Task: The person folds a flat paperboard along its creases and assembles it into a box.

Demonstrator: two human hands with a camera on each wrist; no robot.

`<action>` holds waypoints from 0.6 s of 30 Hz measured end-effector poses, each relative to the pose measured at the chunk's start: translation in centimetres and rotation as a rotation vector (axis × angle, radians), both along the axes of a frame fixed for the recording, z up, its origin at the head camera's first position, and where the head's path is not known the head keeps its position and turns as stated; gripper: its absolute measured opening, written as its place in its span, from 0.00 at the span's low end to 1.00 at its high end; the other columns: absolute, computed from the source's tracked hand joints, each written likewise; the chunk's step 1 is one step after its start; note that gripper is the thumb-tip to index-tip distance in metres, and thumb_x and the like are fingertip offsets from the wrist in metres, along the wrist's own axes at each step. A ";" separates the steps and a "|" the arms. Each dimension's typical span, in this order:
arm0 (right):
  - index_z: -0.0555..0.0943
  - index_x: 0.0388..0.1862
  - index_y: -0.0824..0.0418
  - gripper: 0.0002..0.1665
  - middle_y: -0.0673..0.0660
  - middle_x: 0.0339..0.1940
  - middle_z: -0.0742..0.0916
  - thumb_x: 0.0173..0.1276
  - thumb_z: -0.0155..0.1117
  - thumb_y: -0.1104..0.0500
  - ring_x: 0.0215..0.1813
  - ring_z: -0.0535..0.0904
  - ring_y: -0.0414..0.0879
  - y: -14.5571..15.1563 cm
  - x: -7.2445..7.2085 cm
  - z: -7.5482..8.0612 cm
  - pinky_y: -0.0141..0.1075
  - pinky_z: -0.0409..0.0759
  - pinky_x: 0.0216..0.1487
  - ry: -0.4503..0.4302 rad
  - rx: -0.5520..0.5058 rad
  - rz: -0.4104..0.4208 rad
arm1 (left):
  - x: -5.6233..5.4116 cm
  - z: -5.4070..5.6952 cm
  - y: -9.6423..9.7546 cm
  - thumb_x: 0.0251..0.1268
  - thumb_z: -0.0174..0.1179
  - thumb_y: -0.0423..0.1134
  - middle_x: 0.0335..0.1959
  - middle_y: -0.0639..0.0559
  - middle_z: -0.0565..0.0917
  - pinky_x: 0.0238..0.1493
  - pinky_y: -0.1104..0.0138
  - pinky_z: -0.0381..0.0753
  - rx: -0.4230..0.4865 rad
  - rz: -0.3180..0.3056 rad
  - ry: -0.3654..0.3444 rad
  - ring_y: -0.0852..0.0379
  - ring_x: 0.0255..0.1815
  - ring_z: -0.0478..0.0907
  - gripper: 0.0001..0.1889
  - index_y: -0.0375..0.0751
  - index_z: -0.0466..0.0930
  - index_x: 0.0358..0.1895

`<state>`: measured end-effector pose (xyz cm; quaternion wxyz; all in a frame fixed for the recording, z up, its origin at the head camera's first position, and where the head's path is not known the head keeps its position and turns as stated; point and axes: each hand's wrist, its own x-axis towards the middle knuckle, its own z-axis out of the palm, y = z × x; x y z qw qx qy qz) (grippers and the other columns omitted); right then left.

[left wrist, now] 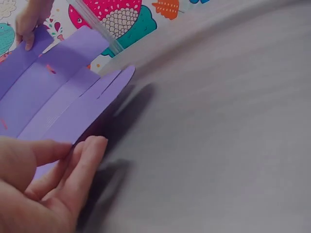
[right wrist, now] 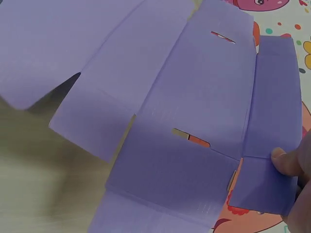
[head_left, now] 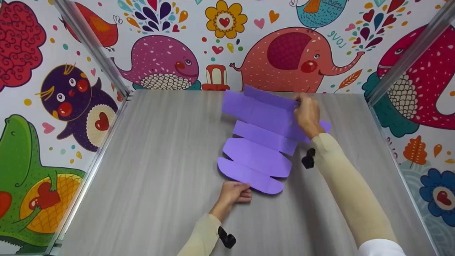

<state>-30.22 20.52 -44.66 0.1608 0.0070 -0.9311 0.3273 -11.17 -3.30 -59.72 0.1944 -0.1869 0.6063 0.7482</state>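
Observation:
A purple cardboard box blank [head_left: 259,153], unfolded and creased into several panels with flaps, is held between both hands above the table. My left hand [head_left: 233,193] pinches its rounded near edge between thumb and fingers; in the left wrist view that edge stands over its own shadow. At the far right corner my right hand [head_left: 307,113] grips the narrow end panel, with the thumb [right wrist: 286,162] lying on its face. Two slots show in the wide panel [right wrist: 194,97] in the right wrist view. The far panels tilt up toward the back wall.
The grey wood-grain table [head_left: 160,160] spreads around the blank. Behind it stands a wall [head_left: 220,46] printed with cartoon animals, and metal rails [head_left: 96,170] run along the sides. A black clip [head_left: 308,158] sits at the right wrist, another black clip [head_left: 226,237] at the left.

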 end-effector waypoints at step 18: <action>0.81 0.48 0.70 0.17 0.71 0.48 0.86 0.61 0.54 0.77 0.56 0.81 0.66 -2.3 -0.2 -0.3 0.57 0.79 0.58 -0.014 0.044 0.059 | 1.8 0.1 4.5 0.65 0.64 0.31 0.25 0.43 0.88 0.34 0.62 0.90 0.038 0.185 -0.052 0.56 0.25 0.87 0.12 0.21 0.82 0.42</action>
